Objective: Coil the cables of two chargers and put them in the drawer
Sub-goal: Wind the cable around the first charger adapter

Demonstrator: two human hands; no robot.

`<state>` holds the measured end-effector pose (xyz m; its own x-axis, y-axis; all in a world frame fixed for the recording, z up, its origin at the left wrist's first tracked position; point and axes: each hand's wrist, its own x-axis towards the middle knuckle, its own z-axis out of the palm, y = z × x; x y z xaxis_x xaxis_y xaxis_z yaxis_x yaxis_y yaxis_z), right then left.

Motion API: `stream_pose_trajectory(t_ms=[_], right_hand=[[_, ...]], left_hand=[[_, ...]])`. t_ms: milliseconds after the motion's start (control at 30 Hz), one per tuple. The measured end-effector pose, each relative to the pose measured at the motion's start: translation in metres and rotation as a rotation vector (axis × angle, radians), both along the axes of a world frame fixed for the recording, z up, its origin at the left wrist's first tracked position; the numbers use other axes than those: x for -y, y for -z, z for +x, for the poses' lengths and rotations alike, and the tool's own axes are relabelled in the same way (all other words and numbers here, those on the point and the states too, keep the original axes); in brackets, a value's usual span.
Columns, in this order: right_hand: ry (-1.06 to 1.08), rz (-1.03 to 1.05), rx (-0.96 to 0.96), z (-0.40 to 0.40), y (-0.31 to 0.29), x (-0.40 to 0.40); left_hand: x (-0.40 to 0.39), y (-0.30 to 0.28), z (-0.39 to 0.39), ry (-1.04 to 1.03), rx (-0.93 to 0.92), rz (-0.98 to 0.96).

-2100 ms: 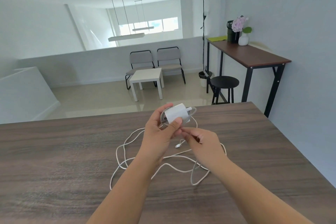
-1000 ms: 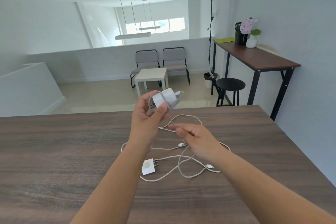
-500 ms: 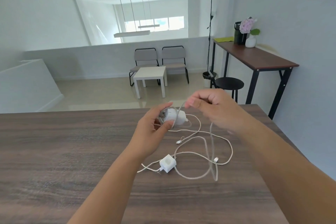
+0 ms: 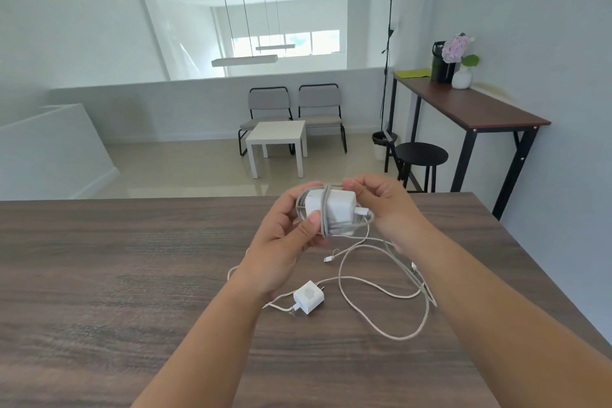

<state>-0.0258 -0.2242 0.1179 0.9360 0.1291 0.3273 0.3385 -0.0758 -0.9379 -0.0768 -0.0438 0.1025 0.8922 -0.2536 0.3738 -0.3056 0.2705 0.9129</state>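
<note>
The left hand [image 4: 284, 242] has its fingers closed around the larger charger [image 4: 332, 212], thumb pressed on its face. The right hand [image 4: 381, 205] pinches the cable [image 4: 326, 209] at the block's top edge; a few turns already wrap the block. The rest of that cable trails down to the worktop [image 4: 99, 275]. There the second charger [image 4: 308, 296] lies flat just below the hands, its own cable [image 4: 381, 295] loose and uncoiled. No drawer is in view, so most of the job remains.

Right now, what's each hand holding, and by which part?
Left hand grips the larger charger by its body, thumb on the front face. Right hand pinches its cable at the charger's top edge.
</note>
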Motion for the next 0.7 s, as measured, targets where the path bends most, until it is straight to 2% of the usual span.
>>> stream_pose_trajectory(t_ms=[100, 267, 367, 500, 700], right_hand=[[-0.005, -0.052, -0.014, -0.007, 0.019, -0.005], [0.024, -0.318, 0.059, -0.032, 0.041, -0.018], [0.044, -0.531, 0.196, -0.045, 0.045, -0.022], [0.061, -0.74, 0.396, -0.047, 0.024, -0.012], [0.039, -0.836, 0.455, -0.043, -0.007, -0.002]], left_hand=[[-0.002, -0.001, 0.001, -0.028, 0.032, -0.036], [0.001, -0.007, 0.006, -0.173, 0.071, -0.048], [0.001, -0.008, 0.011, -0.291, 0.061, -0.014], [-0.004, -0.002, 0.015, -0.361, 0.028, 0.055], [-0.006, 0.002, 0.017, -0.322, 0.033, 0.12]])
